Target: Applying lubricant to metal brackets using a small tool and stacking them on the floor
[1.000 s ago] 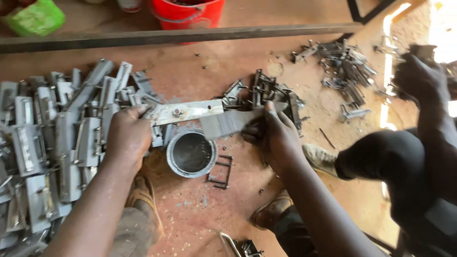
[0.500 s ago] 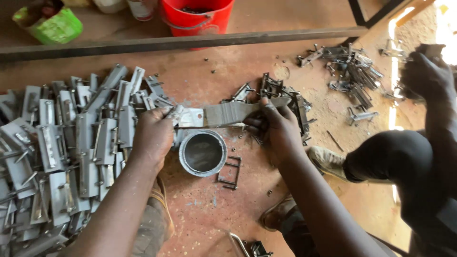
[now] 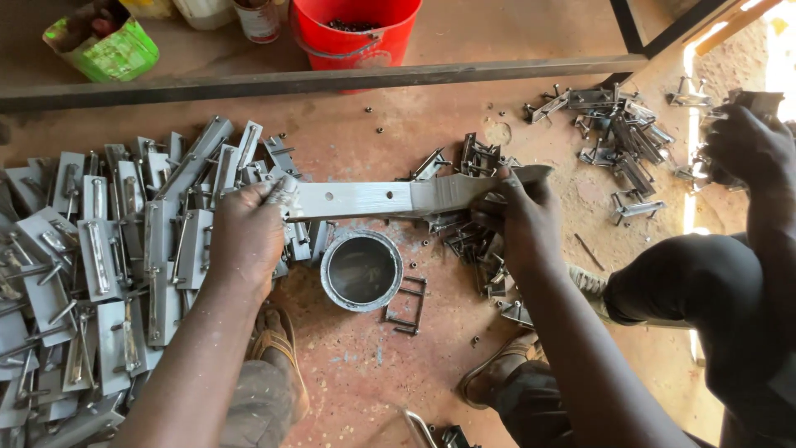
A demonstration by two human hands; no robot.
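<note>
Above the tin (image 3: 361, 270), both hands grip a flat strip (image 3: 390, 199) lying left-right: left hand (image 3: 247, 236) closed on one end, right hand (image 3: 524, 217) seemingly pinching the other.

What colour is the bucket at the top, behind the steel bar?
Red: the bucket shows best in the head view, holding small dark pieces.

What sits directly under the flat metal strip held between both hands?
Under the metal strip stands an open metal cylinder on the floor; its inside looks empty. Left hand, right hand.
</note>
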